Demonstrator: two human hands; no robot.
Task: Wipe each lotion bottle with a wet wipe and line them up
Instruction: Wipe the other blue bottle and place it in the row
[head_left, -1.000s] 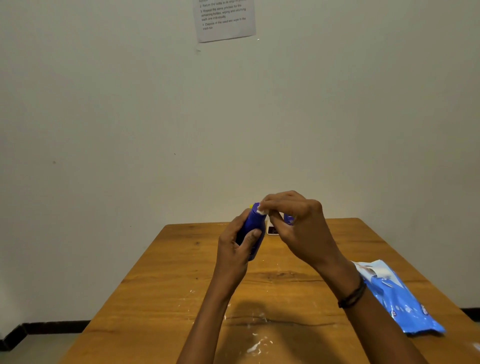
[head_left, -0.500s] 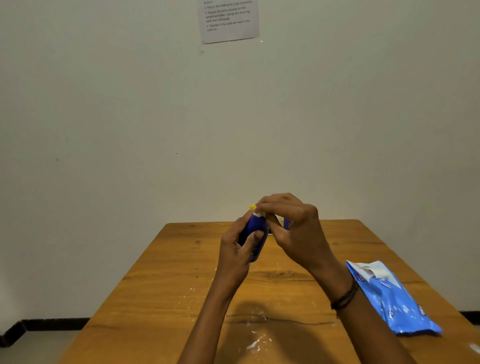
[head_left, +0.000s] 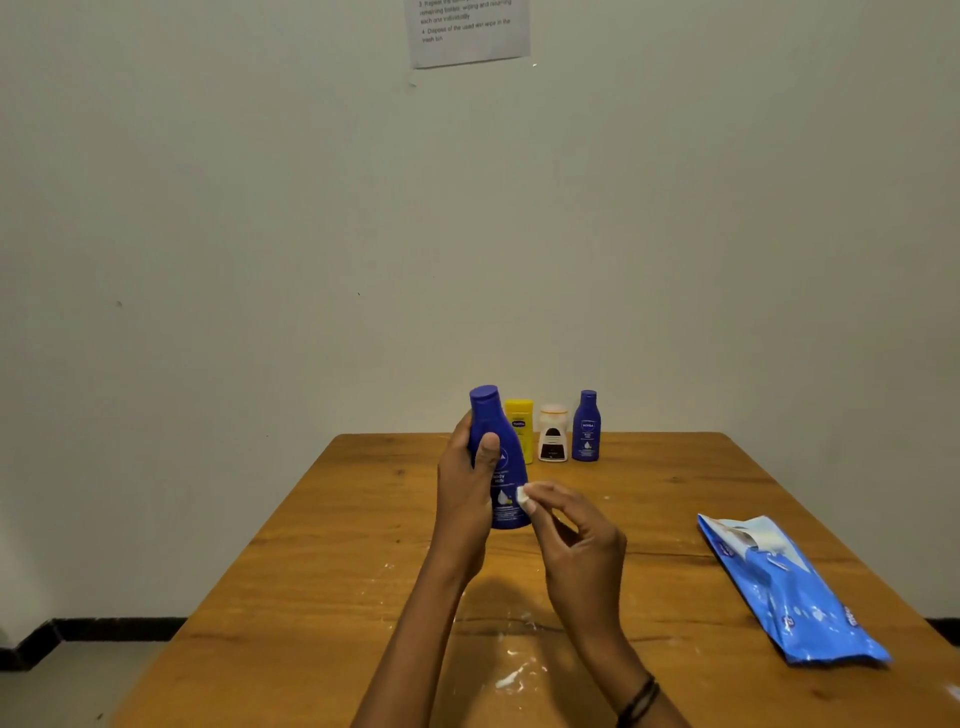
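Note:
My left hand (head_left: 465, 493) grips a tall dark blue lotion bottle (head_left: 503, 470) upright above the wooden table (head_left: 322, 561), thumb across its front. My right hand (head_left: 576, 540) pinches a small white wet wipe (head_left: 523, 496) against the bottle's lower right side. Behind, near the table's far edge, stand a yellow bottle (head_left: 521, 423), a short white bottle with a dark label (head_left: 552, 434) and a smaller dark blue bottle (head_left: 587, 426) in a row.
A blue wet wipe pack (head_left: 784, 590) lies on the table's right side. White smears (head_left: 511, 675) mark the table near its front. A printed sheet (head_left: 467, 31) hangs on the wall above. The floor (head_left: 62, 686) shows at lower left.
The right hand has dropped from the bottle's cap down to its lower side with the wipe. The bottle now stands upright, and the three bottles behind it have come into sight.

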